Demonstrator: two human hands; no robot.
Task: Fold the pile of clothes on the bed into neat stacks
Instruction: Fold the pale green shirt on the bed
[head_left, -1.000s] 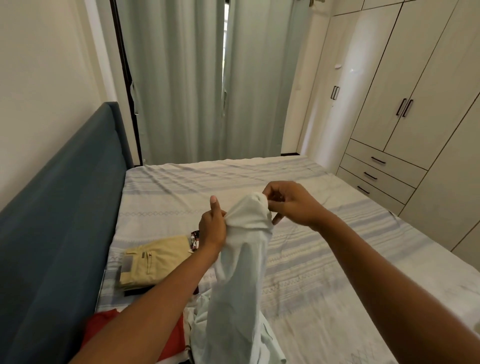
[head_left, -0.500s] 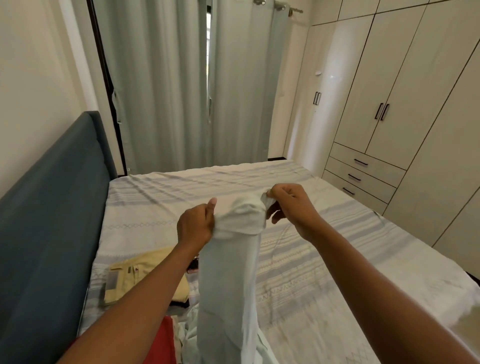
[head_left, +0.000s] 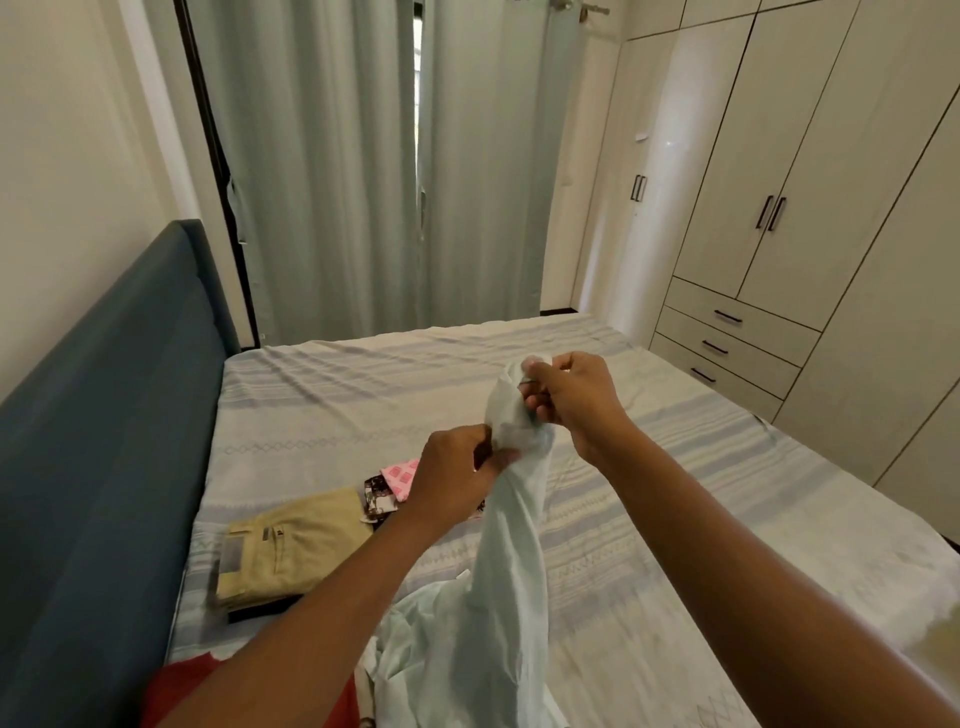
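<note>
Right grip (head_left: 567, 401) on pale, bunched garment (head_left: 511, 582)

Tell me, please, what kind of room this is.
Most likely a home bedroom: a bed with a blue padded headboard, a tall wardrobe with drawers along one wall, and long curtains beyond the bed.

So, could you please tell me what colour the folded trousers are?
The folded trousers are khaki tan, shown best in the head view.
</note>
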